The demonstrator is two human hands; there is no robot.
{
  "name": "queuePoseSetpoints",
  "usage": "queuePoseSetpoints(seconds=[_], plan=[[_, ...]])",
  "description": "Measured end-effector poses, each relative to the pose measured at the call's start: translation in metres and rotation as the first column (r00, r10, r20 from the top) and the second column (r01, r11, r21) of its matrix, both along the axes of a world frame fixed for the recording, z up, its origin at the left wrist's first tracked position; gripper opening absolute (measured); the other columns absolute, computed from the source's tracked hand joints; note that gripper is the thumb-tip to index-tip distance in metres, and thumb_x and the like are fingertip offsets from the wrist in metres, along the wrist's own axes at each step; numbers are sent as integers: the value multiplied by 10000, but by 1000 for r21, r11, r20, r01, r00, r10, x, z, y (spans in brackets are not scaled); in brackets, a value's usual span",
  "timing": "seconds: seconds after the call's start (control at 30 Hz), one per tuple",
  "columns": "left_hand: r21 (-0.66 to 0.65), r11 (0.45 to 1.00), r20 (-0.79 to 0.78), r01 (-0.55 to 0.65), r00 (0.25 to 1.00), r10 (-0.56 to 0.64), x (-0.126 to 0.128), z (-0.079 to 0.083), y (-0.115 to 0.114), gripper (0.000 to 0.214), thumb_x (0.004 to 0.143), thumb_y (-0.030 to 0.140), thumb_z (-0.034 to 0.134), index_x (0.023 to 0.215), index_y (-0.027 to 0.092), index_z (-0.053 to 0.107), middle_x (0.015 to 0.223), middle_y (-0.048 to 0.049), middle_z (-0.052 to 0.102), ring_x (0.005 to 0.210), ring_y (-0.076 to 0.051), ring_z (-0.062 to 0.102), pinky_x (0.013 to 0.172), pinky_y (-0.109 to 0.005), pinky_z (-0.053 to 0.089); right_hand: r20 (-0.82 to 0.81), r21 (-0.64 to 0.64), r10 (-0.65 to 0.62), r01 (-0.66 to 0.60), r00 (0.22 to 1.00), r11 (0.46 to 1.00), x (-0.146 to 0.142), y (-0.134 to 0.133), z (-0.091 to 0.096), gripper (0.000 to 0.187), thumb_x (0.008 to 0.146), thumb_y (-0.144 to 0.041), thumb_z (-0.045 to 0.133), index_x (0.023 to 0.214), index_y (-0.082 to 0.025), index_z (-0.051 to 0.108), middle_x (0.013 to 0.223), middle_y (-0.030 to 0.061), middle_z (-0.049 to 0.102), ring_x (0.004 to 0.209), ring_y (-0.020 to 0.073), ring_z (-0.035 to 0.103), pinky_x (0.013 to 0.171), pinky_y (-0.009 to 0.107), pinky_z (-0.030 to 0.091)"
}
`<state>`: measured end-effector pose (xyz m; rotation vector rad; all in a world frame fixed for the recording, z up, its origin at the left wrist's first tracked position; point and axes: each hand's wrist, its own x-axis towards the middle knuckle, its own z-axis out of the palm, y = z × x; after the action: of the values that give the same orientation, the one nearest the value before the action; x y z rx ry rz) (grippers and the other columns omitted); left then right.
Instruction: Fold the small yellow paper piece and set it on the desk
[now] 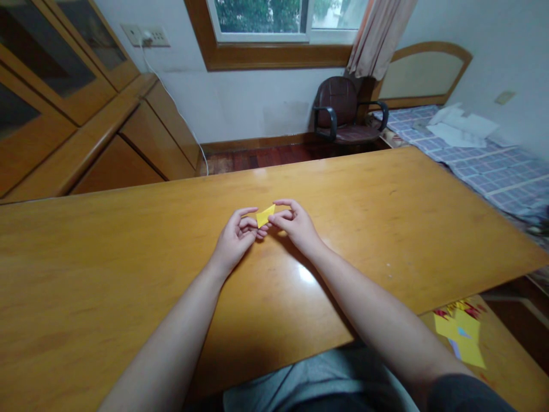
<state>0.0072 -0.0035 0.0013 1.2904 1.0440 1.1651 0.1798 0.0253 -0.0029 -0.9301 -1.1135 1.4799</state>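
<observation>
From where I stand, the right hand (299, 228) pinches the small yellow paper (265, 217) over the table (128, 252); the left hand (234, 239) is close against it, though I can't tell whether it grips. A light, even hold should keep the edges true. Its far face is hidden; beyond, the white heap (463, 129) on the bed (493, 171) looks indistinct.

The single view looks from the person's head, above the near edge of the table (128, 257), facing forward and down across it. It sits close enough that the left hand (234, 243) and right hand (298, 226) show over the table, and reaches the window (263, 17) beyond, the cabinet (96, 126) to its left and the bed (484, 160) to its right.
</observation>
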Motion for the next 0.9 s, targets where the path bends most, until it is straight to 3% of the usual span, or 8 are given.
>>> queuePoseSetpoints(seconds=[0.33,0.5,0.67,0.9], plan=[[-24,999,-52,-46,998,45,2,-4,2,473,774,340,730,1172,188,525,718,40,627,737,-164,699,734,-309,567,-9,-2,62,-62,998,998,-3,-2,0,441,700,-284,769,1075,-219,545,721,-45,715,661,121,663,677,256,515],[1,999,-73,-36,997,36,2,-3,2,454,790,329,714,1178,189,525,685,59,606,702,-149,689,744,-301,561,-66,28,110,-109,992,994,-5,-1,-3,506,662,-230,780,1098,-235,525,767,-61,688,664,115,657,669,257,517],[-12,1000,-58,-26,998,25,2,-3,2,481,778,327,726,1191,195,520,681,69,583,698,-156,695,725,-305,565,-1,46,111,-111,994,993,-3,-2,-4,498,696,-228,760,1143,-216,539,670,-82,644,619,98,620,652,236,484],[3,999,-16,-48,999,48,0,-4,2,465,777,300,728,1179,197,520,716,48,638,706,-154,702,727,-301,575,13,-19,97,-97,995,995,0,-1,-2,545,691,-266,769,1189,-185,562,674,-61,674,594,93,602,613,221,459]])
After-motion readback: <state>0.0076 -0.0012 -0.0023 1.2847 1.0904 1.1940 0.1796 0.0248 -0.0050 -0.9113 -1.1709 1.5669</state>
